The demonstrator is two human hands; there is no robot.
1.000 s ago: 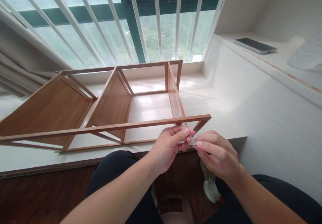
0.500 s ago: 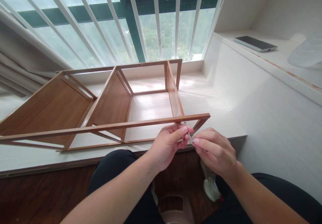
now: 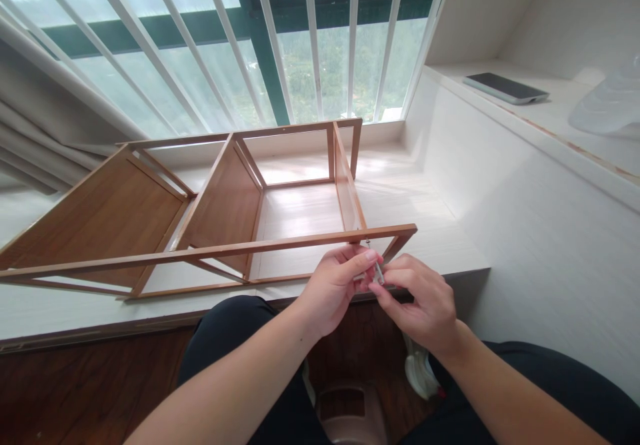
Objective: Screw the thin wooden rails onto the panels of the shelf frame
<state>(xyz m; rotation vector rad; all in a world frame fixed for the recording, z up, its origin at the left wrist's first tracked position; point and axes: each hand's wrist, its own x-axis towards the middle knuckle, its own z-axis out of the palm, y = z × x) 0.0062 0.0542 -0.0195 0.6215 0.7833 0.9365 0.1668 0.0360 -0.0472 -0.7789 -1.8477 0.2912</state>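
A brown wooden shelf frame (image 3: 300,240) lies on its side across the pale ledge. A small screw (image 3: 368,242) sticks out of its near rail, close to the right end. Just below that rail, my left hand (image 3: 336,285) is closed, with thumb and fingertips pinched around a thin silver hex key (image 3: 379,274) near the screw. On its right, my right hand (image 3: 423,298) pinches the key's outer end between thumb and fingers. The fingers partly cover the key, and I cannot make out how its tip sits on the screw.
A phone (image 3: 505,88) lies on the raised shelf at right, near a translucent object (image 3: 607,102). White bars (image 3: 313,45) stand before the window, and a grey curtain (image 3: 55,105) hangs at left. A pinkish stool (image 3: 353,425) is below, between my legs.
My right hand has shifted slightly left and its fingers have re-curled around the hex key, which has turned. My left hand stays nearly in place by the screw.
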